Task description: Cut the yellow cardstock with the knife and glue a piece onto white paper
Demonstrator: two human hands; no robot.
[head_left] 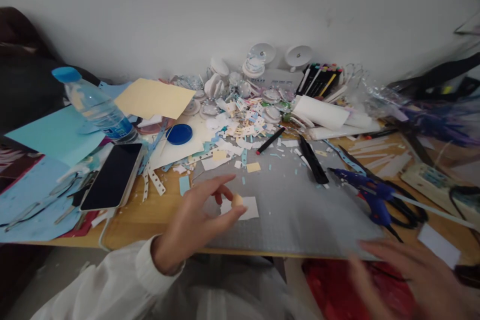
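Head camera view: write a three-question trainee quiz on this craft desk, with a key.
1. True or false: the left hand pinches a small white paper piece over the grey cutting mat.
2. What lies right of the mat's centre? A) blue glue gun B) stapler C) ruler
3. Which dark-screened thing lies left of the mat?

Key
1. True; the thumb and fingers meet at the paper.
2. A.
3. The phone, beside the water bottle. The right hand is blurred, low at the mat's near edge, seemingly holding nothing.
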